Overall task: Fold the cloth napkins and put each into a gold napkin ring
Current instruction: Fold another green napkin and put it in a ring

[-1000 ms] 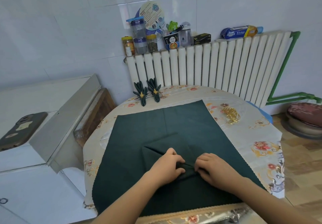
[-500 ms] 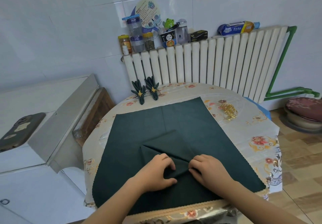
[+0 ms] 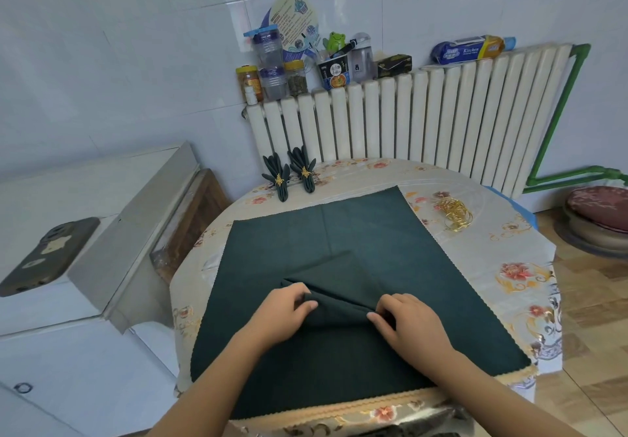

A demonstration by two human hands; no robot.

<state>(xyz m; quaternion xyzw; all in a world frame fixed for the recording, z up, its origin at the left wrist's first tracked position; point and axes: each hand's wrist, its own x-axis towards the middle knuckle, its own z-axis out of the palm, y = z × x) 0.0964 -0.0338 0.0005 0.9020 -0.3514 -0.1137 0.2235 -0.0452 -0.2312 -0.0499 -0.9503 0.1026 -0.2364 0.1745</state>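
A dark green cloth napkin (image 3: 356,232) lies spread over most of the round bench (image 3: 509,287), its near edge reaching the bench's near edge. A triangular flap of it is folded up toward the middle. The left hand (image 3: 285,314) pinches the left end of that fold, thumb on top and fingers curled over the cloth. The right hand (image 3: 407,324) pinches the right end the same way, its grip pressed together on the bunched edge. The two hands sit near each other, with the raised pleat between them.

At the far left edge of the bench, two finished napkins (image 3: 292,174) stand side by side, each in what looks like a gold ring. Near the far right edge, just beside the napkin's corner, lies a loose heap of gold napkin rings (image 3: 453,214). Behind the bench is a white radiator (image 3: 424,123) with jars and boxes on top.
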